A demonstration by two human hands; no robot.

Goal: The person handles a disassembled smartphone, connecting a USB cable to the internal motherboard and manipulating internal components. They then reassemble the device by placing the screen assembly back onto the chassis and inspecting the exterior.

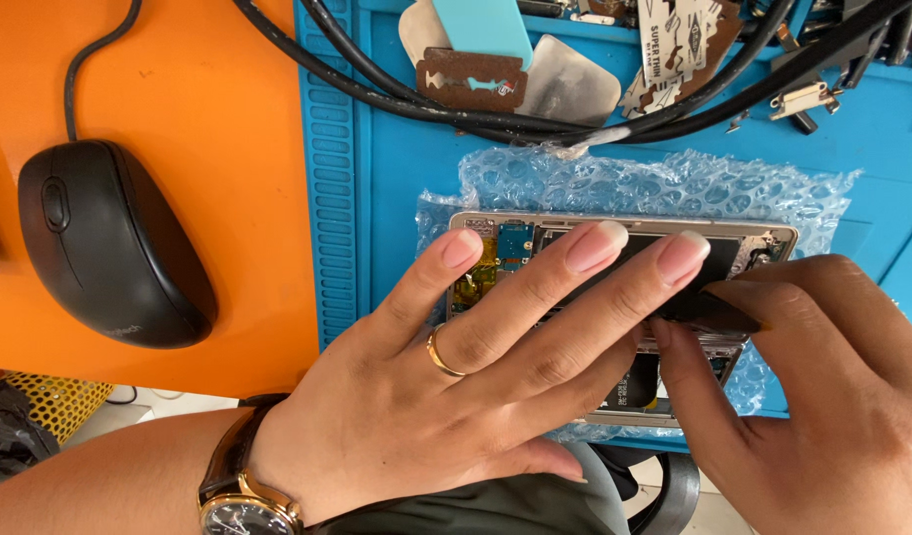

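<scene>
Lying opened on bubble wrap [674,188] atop a blue mat [397,168] on the orange table [199,99], the phone [506,253] sits under the left hand [456,376], whose spread fingers press flat across it. The right hand [822,396] pinches a black strip [709,309] at the phone's right end. A mouse [104,243], cables [595,119] and a razor blade [473,79] lie beyond.

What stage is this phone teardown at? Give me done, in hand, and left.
Done: the opened phone lies on bubble wrap with its back off, circuit board exposed.
In hand: the left hand presses flat on the phone while the right hand grips a flat black part at its edge, apparently lifting it.
Left: that part is not yet free; the razor blade lies unused.
</scene>
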